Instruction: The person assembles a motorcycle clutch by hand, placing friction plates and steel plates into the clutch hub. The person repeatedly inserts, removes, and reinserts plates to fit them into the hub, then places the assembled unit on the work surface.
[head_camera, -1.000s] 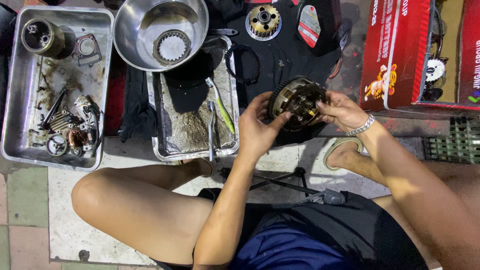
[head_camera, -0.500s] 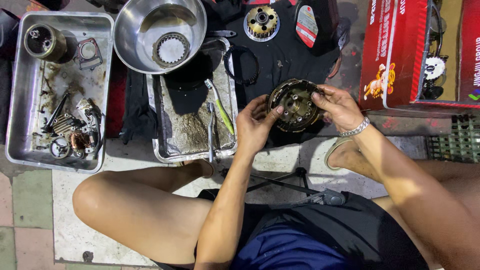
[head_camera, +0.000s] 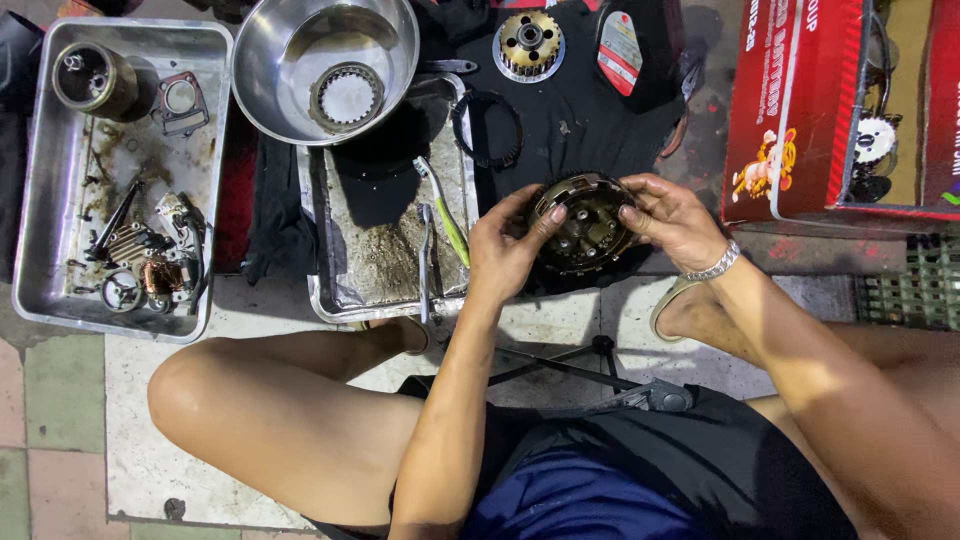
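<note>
Cradling the round clutch basket (head_camera: 583, 222) between both palms, the person keeps its open face up so the inner parts show. Left hand (head_camera: 505, 245) curls closed around its near-left rim, thumb pressing inside; right hand (head_camera: 672, 218) clamps the right rim, fingers bent. Left of the basket lies a greasy tray (head_camera: 330, 300) holding a toothbrush (head_camera: 443, 210), handy for scrubbing. Beyond the basket sit a steel bowl (head_camera: 270, 50) and a geared hub (head_camera: 529, 44).

Both hands gripping clutch basket (head_camera: 585, 222) (greasy), trays nearby
</note>
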